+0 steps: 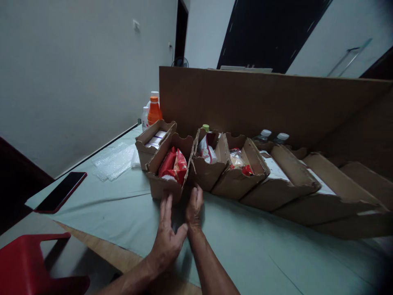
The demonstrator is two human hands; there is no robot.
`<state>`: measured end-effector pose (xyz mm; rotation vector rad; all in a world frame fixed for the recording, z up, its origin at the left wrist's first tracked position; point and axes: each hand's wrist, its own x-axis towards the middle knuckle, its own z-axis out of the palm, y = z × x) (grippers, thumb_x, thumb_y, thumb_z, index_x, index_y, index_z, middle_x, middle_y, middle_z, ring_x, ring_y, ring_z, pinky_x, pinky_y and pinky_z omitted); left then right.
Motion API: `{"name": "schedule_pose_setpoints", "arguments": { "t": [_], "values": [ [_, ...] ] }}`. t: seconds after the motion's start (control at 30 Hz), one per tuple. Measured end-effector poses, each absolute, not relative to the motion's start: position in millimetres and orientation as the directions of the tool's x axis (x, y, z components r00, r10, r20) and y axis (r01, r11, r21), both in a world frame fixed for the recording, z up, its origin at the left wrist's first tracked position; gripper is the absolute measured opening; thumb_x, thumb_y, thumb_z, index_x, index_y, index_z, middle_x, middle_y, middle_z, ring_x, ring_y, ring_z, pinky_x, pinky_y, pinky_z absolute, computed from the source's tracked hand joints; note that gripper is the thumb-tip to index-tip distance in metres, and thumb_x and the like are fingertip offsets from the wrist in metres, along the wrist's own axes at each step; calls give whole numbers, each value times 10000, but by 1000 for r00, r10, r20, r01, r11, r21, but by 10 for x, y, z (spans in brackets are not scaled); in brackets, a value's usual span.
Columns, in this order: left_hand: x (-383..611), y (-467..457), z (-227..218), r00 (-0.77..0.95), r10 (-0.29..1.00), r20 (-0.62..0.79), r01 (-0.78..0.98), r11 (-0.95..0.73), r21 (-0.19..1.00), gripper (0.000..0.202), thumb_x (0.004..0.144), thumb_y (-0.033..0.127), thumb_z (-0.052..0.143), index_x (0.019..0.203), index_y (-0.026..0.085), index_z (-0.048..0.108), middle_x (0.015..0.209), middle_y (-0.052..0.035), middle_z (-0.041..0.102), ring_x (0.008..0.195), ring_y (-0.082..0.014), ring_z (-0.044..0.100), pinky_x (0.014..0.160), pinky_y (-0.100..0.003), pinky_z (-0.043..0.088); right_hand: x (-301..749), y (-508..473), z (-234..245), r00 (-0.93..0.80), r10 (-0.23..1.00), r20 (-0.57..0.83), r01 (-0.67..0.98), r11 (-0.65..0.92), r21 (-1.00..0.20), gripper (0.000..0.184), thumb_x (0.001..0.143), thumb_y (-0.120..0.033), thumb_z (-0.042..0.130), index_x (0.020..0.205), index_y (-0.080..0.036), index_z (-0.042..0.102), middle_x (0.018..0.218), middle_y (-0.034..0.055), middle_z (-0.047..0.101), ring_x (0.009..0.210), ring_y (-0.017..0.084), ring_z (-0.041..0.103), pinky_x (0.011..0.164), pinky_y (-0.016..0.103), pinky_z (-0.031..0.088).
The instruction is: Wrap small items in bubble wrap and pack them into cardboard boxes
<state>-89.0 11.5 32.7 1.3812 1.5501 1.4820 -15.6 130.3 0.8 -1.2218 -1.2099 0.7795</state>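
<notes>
A cardboard box with red packets inside stands at the left end of a row of similar boxes. My left hand is at its front wall, fingers stretched out with the tips against the cardboard and the thumb apart. By the box's right front corner is my right hand, its fingers pointing away from me near the gap before the neighbouring box. The right fingers are straight, and I see nothing held; whether they touch the box I cannot tell.
More cardboard boxes continue rightward before a tall cardboard panel. Behind the left boxes stands an orange bottle. Bubble wrap and a phone lie on the green cloth. A red stool stands lower left.
</notes>
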Motion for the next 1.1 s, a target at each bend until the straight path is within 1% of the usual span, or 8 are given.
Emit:
{"name": "schedule_pose_setpoints", "arguments": {
  "t": [0.13,0.27,0.37,0.5,0.67,0.83,0.97,1.1],
  "values": [
    [-919,754,456,-284,925,252,281,-172,944,843,792,205,603,1559,201,254,1670,-142,161,1547,-315,143,1239,-528,203,-105,1386,-48,273,936,221,136,190,-972,557,926,-614,331,1180,-199,602,1225,152,677,1150,269,620,1004,419,452],
    [-932,1105,456,-286,917,276,291,-191,937,787,832,282,595,1548,197,277,1656,-130,222,1542,-287,177,1256,-496,162,-95,1384,-42,279,937,209,126,180,-976,529,927,-598,340,1159,-209,612,1211,146,687,1126,265,631,983,406,463],
    [-917,1101,316,-273,926,260,281,-181,942,716,876,364,555,1524,163,324,1627,-147,302,1527,-279,229,1265,-484,131,-97,1379,-21,282,938,200,125,170,-977,522,922,-590,338,1144,-210,618,1182,146,701,1098,268,643,961,399,467],
    [-925,975,128,-245,952,186,246,-125,961,676,910,426,498,1493,111,366,1603,-190,338,1507,-300,278,1254,-500,164,-99,1382,3,260,946,194,134,163,-977,476,900,-578,362,1031,-218,643,1070,125,733,1007,262,664,904,382,486],
    [-1040,1010,144,-305,928,212,250,-137,958,668,876,388,564,1477,151,395,1575,-156,386,1489,-283,315,1246,-470,196,-109,1368,42,199,957,211,158,181,-971,366,869,-530,434,873,-246,663,900,72,750,885,247,663,829,359,502],
    [-1153,1142,159,-311,922,229,277,-143,950,733,824,341,603,1493,144,377,1596,-157,350,1511,-289,269,1260,-462,153,-126,1379,40,152,958,244,176,217,-960,363,841,-504,474,924,-224,690,982,85,750,959,249,660,896,374,496],
    [-1195,1180,120,-239,942,235,288,-162,944,749,827,347,611,1507,148,368,1623,-152,308,1537,-285,203,1267,-458,122,-130,1404,17,133,955,265,189,238,-953,365,834,-484,472,929,-213,697,1034,92,740,1005,246,651,951,383,481],
    [-1204,1207,106,-179,965,191,282,-136,950,735,846,370,594,1513,158,371,1643,-141,276,1542,-275,190,1269,-449,114,-116,1419,9,128,954,271,198,243,-950,374,848,-485,470,933,-203,700,1037,98,740,1003,246,655,947,385,482]
  ]
}}
